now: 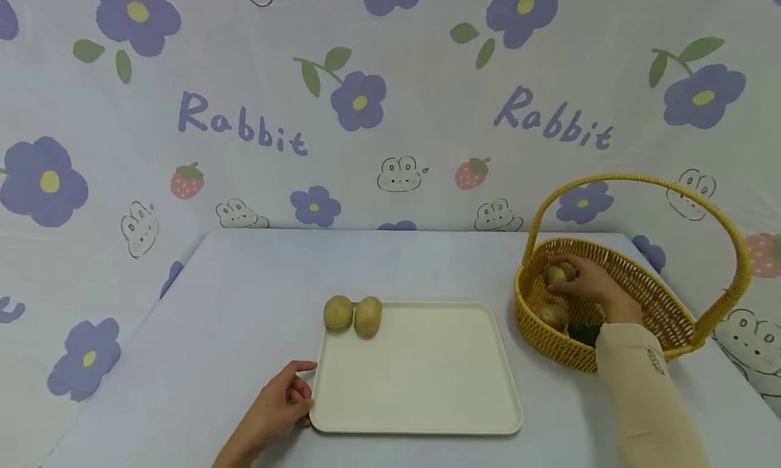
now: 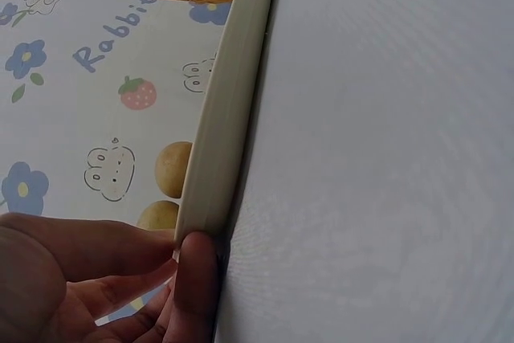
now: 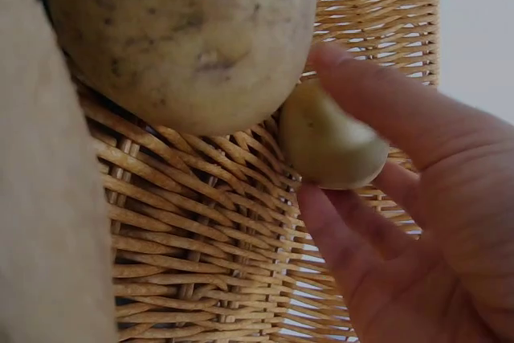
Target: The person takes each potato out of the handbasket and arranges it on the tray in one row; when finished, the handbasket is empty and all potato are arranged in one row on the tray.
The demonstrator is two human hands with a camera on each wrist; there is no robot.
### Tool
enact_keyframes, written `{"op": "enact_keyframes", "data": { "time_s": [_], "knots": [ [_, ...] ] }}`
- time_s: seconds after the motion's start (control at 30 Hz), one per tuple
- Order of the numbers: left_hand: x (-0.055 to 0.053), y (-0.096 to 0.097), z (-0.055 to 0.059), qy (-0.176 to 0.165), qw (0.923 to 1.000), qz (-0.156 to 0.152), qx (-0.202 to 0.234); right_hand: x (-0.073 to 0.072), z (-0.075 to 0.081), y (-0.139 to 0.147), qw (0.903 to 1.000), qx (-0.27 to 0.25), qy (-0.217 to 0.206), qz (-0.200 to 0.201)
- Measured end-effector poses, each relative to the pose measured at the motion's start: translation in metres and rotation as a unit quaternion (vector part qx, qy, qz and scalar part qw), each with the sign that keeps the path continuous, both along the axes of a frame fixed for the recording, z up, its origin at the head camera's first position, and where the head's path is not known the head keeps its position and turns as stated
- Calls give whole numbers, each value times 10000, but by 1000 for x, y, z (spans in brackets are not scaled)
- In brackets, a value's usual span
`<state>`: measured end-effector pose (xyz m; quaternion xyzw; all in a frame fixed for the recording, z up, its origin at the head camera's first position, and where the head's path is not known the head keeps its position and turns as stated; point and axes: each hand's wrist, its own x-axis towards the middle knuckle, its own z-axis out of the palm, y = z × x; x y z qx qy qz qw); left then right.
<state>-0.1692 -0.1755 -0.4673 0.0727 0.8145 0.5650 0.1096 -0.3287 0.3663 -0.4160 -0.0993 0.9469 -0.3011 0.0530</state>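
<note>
My left hand (image 1: 277,407) is at the left edge of a cream rectangular tray (image 1: 421,380). In the left wrist view its thumb and a finger pinch the tray's rim (image 2: 229,110) at a corner. Two potatoes, one rounder (image 1: 338,313) and one longer (image 1: 368,317), lie at the tray's far left corner. Inside the wicker basket (image 1: 555,349), my right hand (image 1: 588,283) grips a small potato (image 3: 333,138), fingers on both sides of it. A larger potato (image 3: 185,38) looms close in the right wrist view.
The basket stands right of the tray, its tall handle (image 1: 634,178) arching over the right forearm. Another potato (image 1: 552,316) and a dark item (image 1: 584,334), partly hidden by the sleeve, lie in it. A patterned cloth (image 1: 403,135) hangs behind the white-covered table (image 1: 244,285).
</note>
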Motion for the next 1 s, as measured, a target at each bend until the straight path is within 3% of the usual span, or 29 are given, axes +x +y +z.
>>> {"op": "enact_keyframes", "data": {
  "time_s": [0.37, 0.5, 0.6, 0.7, 0.8, 0.9, 1.0],
  "knots": [
    [1, 5, 1, 53, 10000, -65, 7, 15, 15, 3, 9990, 343, 112, -250],
    [2, 5, -1, 21, 10000, -23, 79, 20, 37, -4, 9987, -408, -11, -297],
    [2, 4, -1, 59, 9999, -10, 106, 26, 59, -16, 9921, -1213, 67, -303],
    [1, 3, -1, 79, 9999, -23, 104, 32, 76, -35, 9851, -1671, 399, -50],
    [-1, 2, 0, 89, 9999, -14, 101, 35, 82, -60, 9788, -1868, 684, 482],
    [-2, 2, 1, 101, 9999, -8, 106, 33, 75, -92, 9767, -1761, 838, 896],
    [-3, 3, 1, 63, 9999, -9, 133, 31, 56, -129, 9770, -1468, 919, 1240]
  ]
}}
